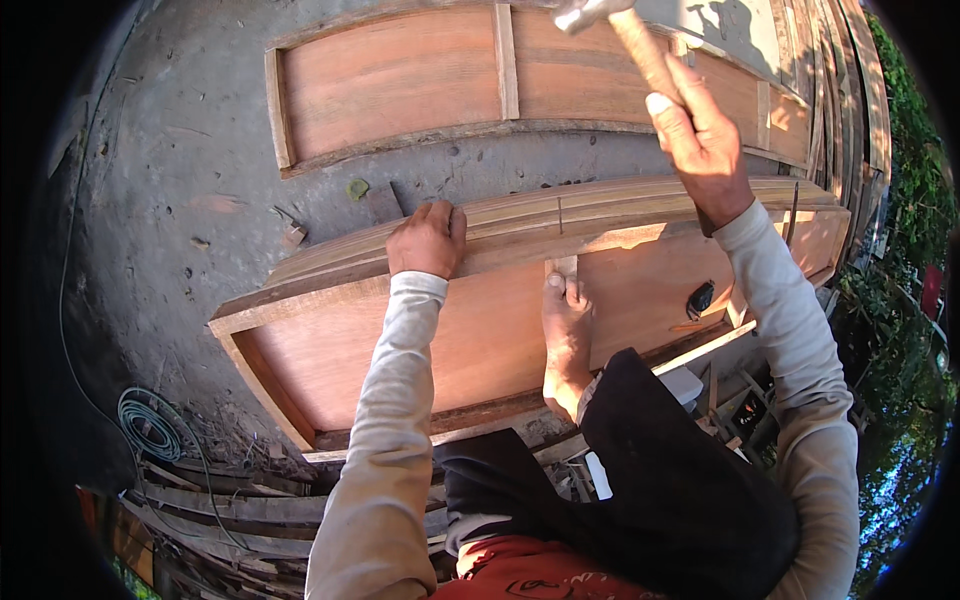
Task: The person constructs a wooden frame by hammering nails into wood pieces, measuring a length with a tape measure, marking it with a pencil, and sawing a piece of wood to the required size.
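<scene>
My right hand (pixel 700 140) grips a hammer (pixel 640 45) by its wooden handle, raised at the upper right, its head cut off by the picture's top. My left hand (pixel 428 240) is closed over the top edge of stacked long boards (pixel 330 270) on a wooden frame with a plywood panel (pixel 470 340). A thin nail (pixel 560 213) stands upright on the boards, right of my left hand. My bare foot (pixel 566 340) rests on the frame's middle crosspiece. A small black object (pixel 700 298) and a thin orange stick (pixel 685 327) lie on the panel's right part.
A second panel frame (pixel 395 75) lies on the concrete floor (pixel 170 200) beyond. A hose coil (pixel 150 425) and cable are at lower left, above piled timber (pixel 230 505). Planks (pixel 860 90) and plants (pixel 895 170) line the right side; scrap wood lies under the frame's near edge.
</scene>
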The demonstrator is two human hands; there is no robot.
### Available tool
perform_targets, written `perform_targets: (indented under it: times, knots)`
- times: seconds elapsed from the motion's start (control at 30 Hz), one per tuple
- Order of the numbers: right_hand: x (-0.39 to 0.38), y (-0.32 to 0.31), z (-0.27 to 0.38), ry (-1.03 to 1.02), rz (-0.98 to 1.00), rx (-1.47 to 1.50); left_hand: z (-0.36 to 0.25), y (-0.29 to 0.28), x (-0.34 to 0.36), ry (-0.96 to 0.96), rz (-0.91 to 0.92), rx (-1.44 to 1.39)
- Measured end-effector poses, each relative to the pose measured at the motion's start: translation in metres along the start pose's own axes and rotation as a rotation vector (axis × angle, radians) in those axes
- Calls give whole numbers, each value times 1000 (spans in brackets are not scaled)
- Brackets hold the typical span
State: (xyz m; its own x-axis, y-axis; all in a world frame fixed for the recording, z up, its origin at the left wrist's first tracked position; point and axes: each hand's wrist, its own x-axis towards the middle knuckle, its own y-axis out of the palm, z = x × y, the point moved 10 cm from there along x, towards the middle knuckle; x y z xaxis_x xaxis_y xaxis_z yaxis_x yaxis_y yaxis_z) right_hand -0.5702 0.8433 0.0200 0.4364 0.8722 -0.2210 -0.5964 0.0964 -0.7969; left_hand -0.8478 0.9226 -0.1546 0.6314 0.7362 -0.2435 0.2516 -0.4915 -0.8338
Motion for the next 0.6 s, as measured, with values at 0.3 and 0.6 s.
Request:
perform_targets:
  times: [0.3, 0.6]
  knots:
    - [5, -21, -23, -11, 85, -142, -10, 2, -9, 19, 27, 30]
    - [-49, 57, -90, 119, 714, -764, 16, -2, -40, 27, -131, 131]
